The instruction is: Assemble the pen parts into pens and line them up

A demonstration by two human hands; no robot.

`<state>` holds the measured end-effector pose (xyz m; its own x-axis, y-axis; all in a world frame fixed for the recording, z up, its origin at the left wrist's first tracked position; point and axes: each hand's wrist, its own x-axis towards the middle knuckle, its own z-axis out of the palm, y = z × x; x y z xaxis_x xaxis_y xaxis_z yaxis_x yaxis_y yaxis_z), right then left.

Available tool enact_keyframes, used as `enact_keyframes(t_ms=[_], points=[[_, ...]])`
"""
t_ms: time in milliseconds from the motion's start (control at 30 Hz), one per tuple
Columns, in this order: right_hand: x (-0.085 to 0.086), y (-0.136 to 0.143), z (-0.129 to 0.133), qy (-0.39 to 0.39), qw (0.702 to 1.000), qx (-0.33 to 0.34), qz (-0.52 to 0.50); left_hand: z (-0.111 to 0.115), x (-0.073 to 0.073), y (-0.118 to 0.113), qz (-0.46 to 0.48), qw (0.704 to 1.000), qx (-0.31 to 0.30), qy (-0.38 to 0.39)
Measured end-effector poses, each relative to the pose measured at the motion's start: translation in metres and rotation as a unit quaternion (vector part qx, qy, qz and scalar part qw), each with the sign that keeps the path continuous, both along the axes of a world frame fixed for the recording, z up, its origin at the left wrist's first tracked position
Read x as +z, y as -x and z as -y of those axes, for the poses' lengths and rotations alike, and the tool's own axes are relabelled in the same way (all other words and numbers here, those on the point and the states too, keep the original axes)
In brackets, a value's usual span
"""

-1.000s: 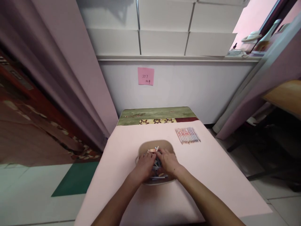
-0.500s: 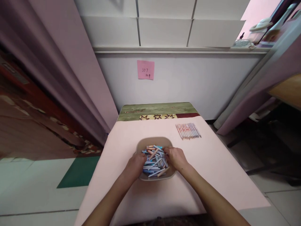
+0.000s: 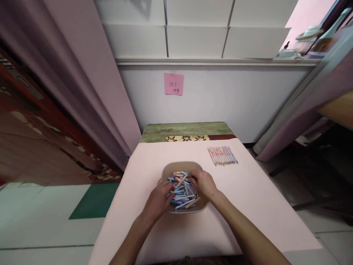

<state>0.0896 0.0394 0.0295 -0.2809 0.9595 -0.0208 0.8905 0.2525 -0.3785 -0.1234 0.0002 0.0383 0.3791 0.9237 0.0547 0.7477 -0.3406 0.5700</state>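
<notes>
A beige plastic bin (image 3: 183, 164) holds a jumbled heap of pens (image 3: 184, 198), mostly blue, white and grey with a few orange ones. Over the bin's left rim reaches my left hand (image 3: 159, 197), its thumb and fingers apart at the edge of the heap; I see no pen clearly gripped in it. My right hand (image 3: 204, 184) comes in over the right side. Its fingers curl down onto the pens, and the tips are partly hidden, so whatever they pinch cannot be made out.
A neat row of pens (image 3: 223, 156) lies side by side on the pink-covered table (image 3: 248, 206), right of and behind the bin. A pink note (image 3: 174, 84) is stuck to the white wall behind. Purple curtains (image 3: 91, 73) hang at both sides.
My left hand's fingers have spread from a closed grip at the heap. The right hand has shifted slightly inward over the pens. The whole view has moved a little.
</notes>
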Motion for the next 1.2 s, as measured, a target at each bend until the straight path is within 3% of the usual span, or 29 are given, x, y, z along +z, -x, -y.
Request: enact_keyframes(t_ms=[67,200,367,433,500,600,767,900,1000,1200], points=[[-0.001,0.01,-0.005,0.006,1.0,0.03,0.004,0.008,-0.001,0.005,0.042,0.999,0.009,-0.017],[-0.007,0.027,-0.015,0.021,0.998,0.057,0.017,0.019,-0.004,0.021,0.078,0.989,0.094,-0.08],[-0.008,0.02,-0.011,0.018,0.999,0.031,0.028,0.022,-0.002,0.041,0.089,0.974,0.168,-0.121],[-0.007,0.009,-0.003,0.001,1.0,-0.001,-0.01,0.02,0.0,0.041,0.086,0.973,0.179,-0.117],[-0.006,-0.002,0.007,-0.011,0.993,-0.045,-0.109,0.015,0.002,0.035,0.074,0.978,0.168,-0.1],[-0.006,-0.014,0.022,-0.005,0.962,-0.097,-0.254,-0.001,0.003,0.014,0.015,0.994,0.098,-0.049],[-0.007,-0.021,0.034,-0.035,0.943,-0.139,-0.3,-0.036,-0.008,-0.028,-0.079,0.996,-0.032,-0.018],[-0.007,-0.029,0.035,-0.04,0.939,-0.167,-0.3,-0.055,-0.024,-0.044,-0.1,0.994,-0.039,-0.021],[-0.009,-0.036,0.036,-0.043,0.936,-0.178,-0.302,-0.059,-0.028,-0.045,-0.101,0.994,-0.035,-0.023],[-0.012,-0.044,0.039,-0.039,0.938,-0.186,-0.291,-0.046,-0.008,-0.027,-0.083,0.995,-0.009,-0.05]])
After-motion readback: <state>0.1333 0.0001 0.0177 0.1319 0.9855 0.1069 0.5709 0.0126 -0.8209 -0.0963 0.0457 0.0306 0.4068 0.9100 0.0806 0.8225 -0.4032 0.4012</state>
